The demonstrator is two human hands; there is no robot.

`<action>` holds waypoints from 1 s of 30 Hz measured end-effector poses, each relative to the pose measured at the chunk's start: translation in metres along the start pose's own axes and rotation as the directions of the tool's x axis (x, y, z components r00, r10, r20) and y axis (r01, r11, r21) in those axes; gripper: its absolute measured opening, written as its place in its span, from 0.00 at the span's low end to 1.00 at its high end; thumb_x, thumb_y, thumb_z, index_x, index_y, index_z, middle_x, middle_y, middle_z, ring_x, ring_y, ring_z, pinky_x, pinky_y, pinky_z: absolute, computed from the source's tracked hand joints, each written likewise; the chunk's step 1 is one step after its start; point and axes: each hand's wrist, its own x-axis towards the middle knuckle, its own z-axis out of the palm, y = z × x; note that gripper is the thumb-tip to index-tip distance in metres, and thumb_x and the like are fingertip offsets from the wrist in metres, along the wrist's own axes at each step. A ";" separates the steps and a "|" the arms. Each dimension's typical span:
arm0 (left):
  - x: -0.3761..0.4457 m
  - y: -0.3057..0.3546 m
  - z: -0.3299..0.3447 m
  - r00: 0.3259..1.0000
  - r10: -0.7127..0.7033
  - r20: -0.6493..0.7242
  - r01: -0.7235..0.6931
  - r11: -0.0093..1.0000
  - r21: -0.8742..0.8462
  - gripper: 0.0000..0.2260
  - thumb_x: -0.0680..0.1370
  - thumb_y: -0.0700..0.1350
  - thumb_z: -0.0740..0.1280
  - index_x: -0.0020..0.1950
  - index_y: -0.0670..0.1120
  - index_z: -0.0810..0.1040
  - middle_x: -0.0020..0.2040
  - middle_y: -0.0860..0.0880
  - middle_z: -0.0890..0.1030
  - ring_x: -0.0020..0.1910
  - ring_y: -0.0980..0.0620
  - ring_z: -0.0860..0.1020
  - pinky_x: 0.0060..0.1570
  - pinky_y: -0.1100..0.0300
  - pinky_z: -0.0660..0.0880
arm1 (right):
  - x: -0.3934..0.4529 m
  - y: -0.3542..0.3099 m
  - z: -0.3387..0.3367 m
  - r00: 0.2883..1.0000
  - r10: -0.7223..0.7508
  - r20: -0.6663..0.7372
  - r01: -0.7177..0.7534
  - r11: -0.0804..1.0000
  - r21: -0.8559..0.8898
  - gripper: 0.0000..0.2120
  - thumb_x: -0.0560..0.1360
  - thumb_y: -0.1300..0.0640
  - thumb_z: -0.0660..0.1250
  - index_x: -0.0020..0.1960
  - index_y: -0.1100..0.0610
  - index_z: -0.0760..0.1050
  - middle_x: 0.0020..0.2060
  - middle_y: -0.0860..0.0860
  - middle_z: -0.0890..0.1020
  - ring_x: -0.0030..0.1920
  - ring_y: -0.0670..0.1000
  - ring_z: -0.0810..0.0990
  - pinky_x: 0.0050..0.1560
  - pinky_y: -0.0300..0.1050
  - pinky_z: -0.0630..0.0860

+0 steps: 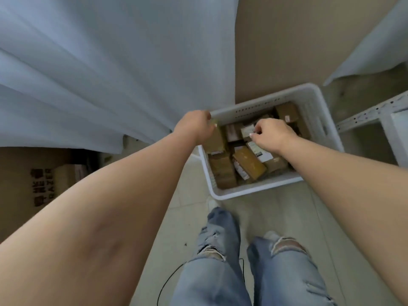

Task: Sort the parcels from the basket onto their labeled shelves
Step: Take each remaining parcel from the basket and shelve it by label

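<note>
Both arms reach down: left hand (194,124) grips the white basket (320,120) rim, right hand (272,134) fingers pinch a parcel (247,130); tiled floor (276,208) below.

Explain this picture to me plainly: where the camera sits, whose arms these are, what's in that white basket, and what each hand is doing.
The camera is worn on a person's head and looks down, so you see their own arms and jeans. On the floor stands a white plastic basket full of brown cardboard parcels with paper labels. The left hand grips the basket's near corner. The right hand reaches inside, its fingers curled at a labelled parcel; whether it truly holds it is unclear. A metal shelf shows at right.
</note>
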 end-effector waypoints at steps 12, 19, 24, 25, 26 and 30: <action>0.168 -0.075 0.122 0.976 -0.164 0.145 0.166 0.986 -0.002 0.18 0.82 0.48 0.58 0.70 0.41 0.69 0.67 0.42 0.73 0.65 0.43 0.71 0.59 0.57 0.68 | 0.202 0.016 0.143 0.995 0.044 0.089 -0.056 0.990 0.132 0.18 0.82 0.48 0.57 0.56 0.59 0.78 0.53 0.57 0.81 0.55 0.59 0.77 0.50 0.47 0.71; 0.239 -0.119 0.206 0.965 -0.228 0.132 0.224 0.974 0.046 0.23 0.83 0.52 0.54 0.74 0.41 0.62 0.72 0.37 0.63 0.71 0.37 0.61 0.68 0.48 0.61 | 0.291 0.032 0.212 0.991 0.016 0.131 -0.027 0.996 0.082 0.19 0.83 0.49 0.54 0.58 0.62 0.76 0.55 0.61 0.78 0.56 0.61 0.76 0.49 0.47 0.69; 0.252 -0.125 0.233 0.966 -0.215 0.147 0.209 0.977 0.050 0.22 0.83 0.52 0.51 0.76 0.48 0.60 0.78 0.41 0.54 0.77 0.39 0.46 0.72 0.40 0.51 | 0.315 0.016 0.234 0.986 0.053 0.158 -0.094 0.960 0.263 0.23 0.84 0.46 0.49 0.66 0.60 0.72 0.61 0.58 0.76 0.56 0.56 0.73 0.51 0.45 0.67; 0.249 -0.123 0.236 0.970 -0.215 0.116 0.212 0.976 0.039 0.20 0.83 0.51 0.52 0.74 0.47 0.64 0.76 0.41 0.58 0.77 0.39 0.48 0.72 0.40 0.52 | 0.315 0.013 0.236 0.981 0.062 0.184 -0.119 0.940 0.319 0.24 0.83 0.45 0.48 0.69 0.59 0.70 0.64 0.57 0.74 0.60 0.56 0.73 0.55 0.47 0.69; 0.244 -0.121 0.240 0.972 -0.219 0.083 0.220 0.976 -0.001 0.18 0.83 0.49 0.52 0.70 0.46 0.70 0.74 0.41 0.64 0.76 0.39 0.54 0.71 0.42 0.55 | 0.314 0.009 0.239 0.973 0.080 0.215 -0.156 0.917 0.366 0.24 0.83 0.45 0.48 0.71 0.58 0.68 0.67 0.57 0.72 0.64 0.57 0.71 0.61 0.51 0.70; 0.218 -0.107 0.248 0.936 -0.347 0.057 0.338 0.846 -0.412 0.13 0.81 0.43 0.57 0.60 0.42 0.77 0.57 0.41 0.78 0.57 0.40 0.76 0.50 0.57 0.70 | 0.296 0.003 0.250 0.913 0.251 0.323 -0.389 0.774 0.499 0.24 0.83 0.45 0.50 0.73 0.56 0.65 0.66 0.57 0.73 0.61 0.59 0.75 0.56 0.56 0.78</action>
